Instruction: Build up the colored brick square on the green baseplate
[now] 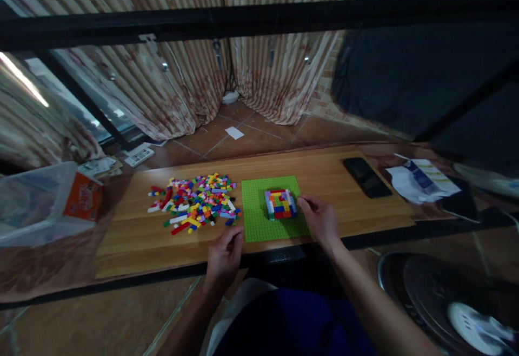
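A green baseplate (257, 221) lies on the wooden table (324, 177), with a small multicoloured block of stacked bricks (280, 203) built on it. My right hand (320, 218) rests at the right edge of the baseplate, fingertips touching the side of the block. My left hand (225, 250) is at the baseplate's near left corner, fingers curled; whether it holds a small brick I cannot tell. A heap of several loose coloured bricks (194, 202) lies left of the baseplate.
A black phone (367, 177) lies on the table at the right, papers (419, 180) beyond it. An orange box (83, 198) and a clear plastic bag (28, 204) sit at the left. A fan (450, 302) stands at lower right. A black bar (259, 18) crosses overhead.
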A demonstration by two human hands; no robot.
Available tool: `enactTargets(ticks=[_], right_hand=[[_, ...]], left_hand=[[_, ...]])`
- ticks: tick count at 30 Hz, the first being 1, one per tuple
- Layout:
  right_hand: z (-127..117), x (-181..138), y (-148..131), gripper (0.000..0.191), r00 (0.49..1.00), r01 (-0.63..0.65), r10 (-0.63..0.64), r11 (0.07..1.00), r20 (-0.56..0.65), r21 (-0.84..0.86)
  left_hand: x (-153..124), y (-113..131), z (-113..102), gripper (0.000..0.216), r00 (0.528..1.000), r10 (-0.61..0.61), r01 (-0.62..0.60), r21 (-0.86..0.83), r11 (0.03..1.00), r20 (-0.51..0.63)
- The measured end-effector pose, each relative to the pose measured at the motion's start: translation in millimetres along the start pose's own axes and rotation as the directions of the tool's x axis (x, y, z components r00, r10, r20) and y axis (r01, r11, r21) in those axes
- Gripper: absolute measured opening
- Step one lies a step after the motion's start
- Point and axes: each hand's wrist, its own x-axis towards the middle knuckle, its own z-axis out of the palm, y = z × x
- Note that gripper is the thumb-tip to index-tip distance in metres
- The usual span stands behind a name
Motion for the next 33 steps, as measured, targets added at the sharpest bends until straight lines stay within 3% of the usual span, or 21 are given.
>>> enactTargets(ticks=[5, 12, 21, 27, 33], right_hand=[[19, -23, -31, 0.025, 0.975, 0.170, -0.169, 0.985, 0.143, 0.001], [73, -46, -50, 0.020, 0.859, 0.332, -0.285, 0.942, 0.426, -0.040], [109, -24, -57, 0.020, 0.811, 0.418, -0.296, 0.897, 0.504, -0.146], [133, -8, -61, 0.018, 0.810, 0.467, -0.314, 0.857, 0.495, -0.220], [143, -14, -66, 0.022, 0.798, 0.452, -0.324, 0.879, 0.507, -0.150]], left_hand=[[-16, -15, -21, 0.017, 0.993, -0.027, 0.039, 0.103, 0.994, -0.115], [-17, -23, -30, 0.019, 0.995, -0.017, 0.029, 0.119, 0.992, -0.099], [-3, -19, -39, 0.020, 0.990, -0.107, 0.107, 0.001, 0.994, 0.089], [-3, -20, -40, 0.019, 0.982, -0.151, 0.152, 0.003, 0.988, 0.110], [-3, -16, -39, 0.018, 0.977, -0.179, 0.178, 0.018, 0.984, 0.114]])
